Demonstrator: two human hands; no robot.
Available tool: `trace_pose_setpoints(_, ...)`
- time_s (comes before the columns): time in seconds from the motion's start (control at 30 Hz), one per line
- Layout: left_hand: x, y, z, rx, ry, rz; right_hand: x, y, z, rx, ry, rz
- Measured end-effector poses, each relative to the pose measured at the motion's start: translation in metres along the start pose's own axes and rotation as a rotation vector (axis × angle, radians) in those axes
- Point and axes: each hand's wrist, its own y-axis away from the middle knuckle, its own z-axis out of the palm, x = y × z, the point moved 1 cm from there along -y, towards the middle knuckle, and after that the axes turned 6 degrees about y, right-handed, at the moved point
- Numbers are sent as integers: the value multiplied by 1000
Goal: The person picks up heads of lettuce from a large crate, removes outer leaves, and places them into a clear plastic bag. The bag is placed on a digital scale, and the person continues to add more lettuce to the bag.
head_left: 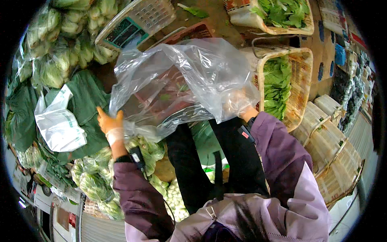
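A clear plastic bag gleamed, glossy and crinkled; a white carrier bag showed creased plastic, a purple jacket matt cloth, a vegetable crate stained plastic.

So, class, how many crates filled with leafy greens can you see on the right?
2: one crate at the top right, and a second crate below it, right of the clear plastic bag. Others may be hidden.

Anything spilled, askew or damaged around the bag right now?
One stray leaf lies on the floor beyond the clear bag, odd because the other greens nearby sit in crates. The crate right of the bag also has brown stains inside, so it looks dirty or worn.
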Motion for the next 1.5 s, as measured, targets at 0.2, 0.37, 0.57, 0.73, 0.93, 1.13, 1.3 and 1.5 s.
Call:
trace_pose_setpoints(0.2,109,90,7,-347,734,780,-42,-15,9,48,-436,102)
trace_pose_setpoints(0.37,30,86,131,-1162,-194,244,-27,-11,15,291,-522,267)
trace_pose_setpoints(0.57,-82,100,205,-1211,-353,43,32,18,65,219,-218,416)
trace_pose_setpoints(0.73,-201,94,313,-914,84,21,86,-14,88,82,89,343)
trace_pose_setpoints(0.93,-123,17,317,-430,690,-335,163,-89,68,-113,474,206)
trace_pose_setpoints(1.13,-49,-30,266,-156,874,-325,183,-123,52,-195,666,114)
trace_pose_setpoints(1.3,-20,-48,228,-19,466,81,156,-110,32,2,664,82)
trace_pose_setpoints(1.5,61,-20,180,184,552,189,19,-129,20,-354,751,-326)
